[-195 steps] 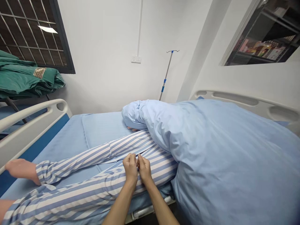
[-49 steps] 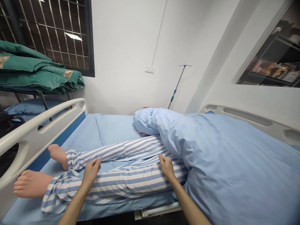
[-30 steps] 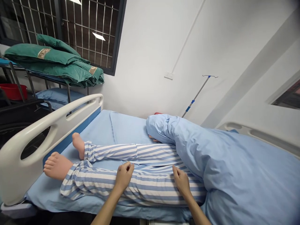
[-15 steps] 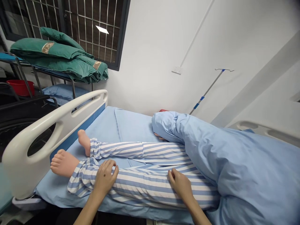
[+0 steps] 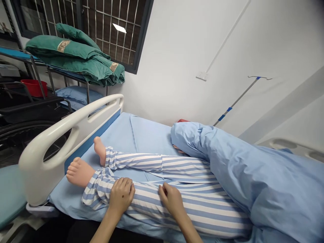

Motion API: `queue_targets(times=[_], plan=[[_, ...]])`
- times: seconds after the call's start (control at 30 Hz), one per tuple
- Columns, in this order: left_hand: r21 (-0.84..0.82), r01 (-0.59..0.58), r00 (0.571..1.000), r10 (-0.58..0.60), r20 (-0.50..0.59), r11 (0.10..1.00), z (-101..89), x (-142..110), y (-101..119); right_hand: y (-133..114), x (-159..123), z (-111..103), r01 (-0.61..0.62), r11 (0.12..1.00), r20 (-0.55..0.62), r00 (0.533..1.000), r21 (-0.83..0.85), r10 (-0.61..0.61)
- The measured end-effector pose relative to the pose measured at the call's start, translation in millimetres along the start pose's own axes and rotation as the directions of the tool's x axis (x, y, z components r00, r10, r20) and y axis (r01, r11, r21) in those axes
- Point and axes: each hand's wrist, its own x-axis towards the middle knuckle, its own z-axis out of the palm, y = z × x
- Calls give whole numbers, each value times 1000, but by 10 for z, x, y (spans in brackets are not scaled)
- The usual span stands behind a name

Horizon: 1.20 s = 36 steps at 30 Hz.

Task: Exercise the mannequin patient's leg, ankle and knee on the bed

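Across the near leg of the striped trousers [image 5: 202, 206], at the side of the bed closest to the camera, both bare hands are noted. The left hand [image 5: 121, 195] lies over the lower leg, nearer the near foot [image 5: 80, 172], back upward, fingers bent and thumb lowered beside them. The right hand [image 5: 172, 199] is placed farther up the same leg, just beside the left and apart from it, fingers curled inward, with a small gap by the thumb. Whether either hand grips cloth cannot be determined; the fingertips are largely hidden.

The trousers lie lengthwise on the light blue sheet [image 5: 152, 135], with the far foot [image 5: 99, 150] pointing upward near the footboard [image 5: 32, 182]. A blue quilt [image 5: 253, 168] covers their upper end; skin-toned fingers [image 5: 179, 149] show at its edge. Beyond the bed stands a hooked pole [image 5: 244, 92]. Past the footboard are a black wheelchair [image 5: 37, 113], a red bucket [image 5: 35, 88] and folded green bedding [image 5: 83, 64] beneath a barred window [image 5: 108, 27].
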Motion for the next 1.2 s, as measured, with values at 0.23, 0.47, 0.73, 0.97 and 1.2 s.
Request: queue_targets(times=[0.23,0.47,0.73,0.97,1.2], plan=[[-71,42,999,-41,16,997,-102,-15,-166,-1106,338,314,70,957,25,996,283,-81],[-263,228,973,-230,24,938,-316,29,-553,-1692,499,531,34,818,43,996,574,-72],[-460,490,863,-486,137,741,-509,232,-667,-2019,725,635,-146,475,140,989,868,48],[-671,507,757,-652,44,542,-601,428,-464,-1978,756,742,-167,372,143,986,913,91],[-488,483,837,-547,14,727,-310,331,-617,-2039,696,761,-129,483,58,986,866,159]])
